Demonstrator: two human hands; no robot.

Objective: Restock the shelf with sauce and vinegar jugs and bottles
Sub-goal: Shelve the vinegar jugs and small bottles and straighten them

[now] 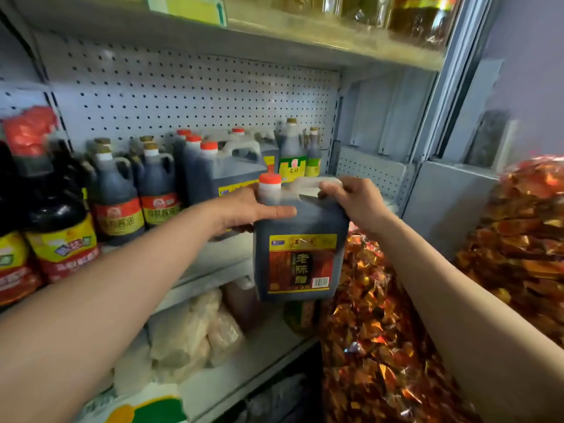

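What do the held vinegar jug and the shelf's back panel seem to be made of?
Vinegar jug: likely clear, glossy plastic; dark liquid shows through, with a moulded pale handle, an orange screw cap and a printed paper or film label.
Back panel: probably painted sheet metal; flat, pale, matte, punched with regular rows of holes.

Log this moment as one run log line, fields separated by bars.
stage: shelving | object: dark vinegar jug, off shelf | right hand: grips handle | left hand: steadies shoulder by orange cap
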